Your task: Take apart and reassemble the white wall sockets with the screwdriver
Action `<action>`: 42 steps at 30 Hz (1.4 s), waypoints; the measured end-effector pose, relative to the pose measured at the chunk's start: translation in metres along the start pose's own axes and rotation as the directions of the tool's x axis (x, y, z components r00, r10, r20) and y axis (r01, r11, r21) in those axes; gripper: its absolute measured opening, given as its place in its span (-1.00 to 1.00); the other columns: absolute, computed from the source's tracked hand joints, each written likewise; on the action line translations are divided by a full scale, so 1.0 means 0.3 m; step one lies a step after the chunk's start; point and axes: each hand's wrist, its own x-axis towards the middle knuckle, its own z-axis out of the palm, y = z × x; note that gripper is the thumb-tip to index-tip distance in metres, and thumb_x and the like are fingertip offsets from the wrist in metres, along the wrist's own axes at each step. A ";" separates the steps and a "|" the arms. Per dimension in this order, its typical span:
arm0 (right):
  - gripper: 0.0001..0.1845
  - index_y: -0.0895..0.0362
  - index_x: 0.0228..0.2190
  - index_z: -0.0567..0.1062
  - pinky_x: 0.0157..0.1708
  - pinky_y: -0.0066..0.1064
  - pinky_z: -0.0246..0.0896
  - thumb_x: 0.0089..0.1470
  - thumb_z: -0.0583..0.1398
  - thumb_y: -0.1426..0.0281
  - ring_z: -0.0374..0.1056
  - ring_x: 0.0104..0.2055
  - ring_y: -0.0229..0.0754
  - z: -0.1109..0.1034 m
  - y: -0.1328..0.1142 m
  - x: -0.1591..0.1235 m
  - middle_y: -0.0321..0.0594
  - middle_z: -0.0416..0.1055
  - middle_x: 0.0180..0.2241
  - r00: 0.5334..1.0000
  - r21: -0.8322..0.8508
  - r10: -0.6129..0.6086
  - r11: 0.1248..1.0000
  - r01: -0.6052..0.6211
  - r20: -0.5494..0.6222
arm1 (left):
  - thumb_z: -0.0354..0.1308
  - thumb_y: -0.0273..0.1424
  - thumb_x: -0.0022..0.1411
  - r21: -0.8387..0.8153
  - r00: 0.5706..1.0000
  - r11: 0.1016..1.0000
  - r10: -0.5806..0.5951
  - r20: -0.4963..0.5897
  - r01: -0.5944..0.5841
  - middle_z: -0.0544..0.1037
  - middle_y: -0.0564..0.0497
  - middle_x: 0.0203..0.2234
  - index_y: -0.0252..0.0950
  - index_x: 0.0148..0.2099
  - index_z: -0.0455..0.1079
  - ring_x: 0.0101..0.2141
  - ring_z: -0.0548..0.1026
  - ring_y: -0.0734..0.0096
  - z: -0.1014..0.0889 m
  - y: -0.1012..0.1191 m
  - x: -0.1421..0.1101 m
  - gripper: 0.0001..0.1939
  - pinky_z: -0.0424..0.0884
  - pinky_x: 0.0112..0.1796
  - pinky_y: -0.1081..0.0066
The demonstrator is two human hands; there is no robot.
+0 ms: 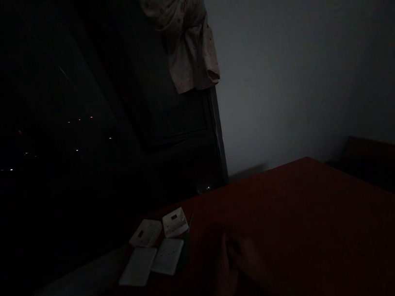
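Observation:
Low in the dark head view, my left hand [224, 271] and my right hand [249, 258] meet above the red-brown table [301, 207]. Their fingers look curled and pressed together; whatever lies between them, if anything, is lost in shadow. Left of the hands, apart from them, lie two white electrical back boxes [145, 234] [175, 223]. In front of these are a plain white plate [138, 267] and a white socket plate with small holes [168, 257]. Beside them shows a thin tool, apparently a screwdriver [190, 221], with something green [186, 251] near it.
A dark window with small distant lights fills the left side. Patterned cloth [189, 36] hangs by the window frame [219, 135]. A pale wall [299, 65] stands behind the table. Dark red furniture [385, 148] is at the right, and a pale ledge [74, 290] runs lower left.

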 end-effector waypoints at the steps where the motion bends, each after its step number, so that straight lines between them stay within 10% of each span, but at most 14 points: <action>1: -0.65 0.16 -0.25 0.54 -0.19 -0.35 0.29 -0.01 0.01 0.49 0.47 -0.22 -0.10 0.001 0.001 0.000 -0.10 0.55 -0.25 1.000 -0.002 0.002 1.000 -0.002 -0.001 | -0.09 -0.49 0.17 0.005 1.000 1.000 0.003 0.000 -0.003 0.22 -0.15 0.24 -0.32 0.34 -0.02 0.21 0.22 0.26 0.000 0.000 0.000 -0.33 0.10 0.20 0.20; 42: -0.63 0.17 -0.25 0.55 -0.17 -0.40 0.28 0.02 -0.01 0.48 0.46 -0.19 -0.13 -0.005 -0.005 0.003 -0.08 0.55 -0.23 0.999 -0.018 0.013 1.000 -0.012 0.036 | -0.08 -0.48 0.14 0.082 1.000 0.996 0.023 -0.009 -0.022 0.20 -0.20 0.25 -0.41 0.33 0.01 0.22 0.20 0.17 -0.021 0.033 -0.014 -0.32 0.08 0.21 0.16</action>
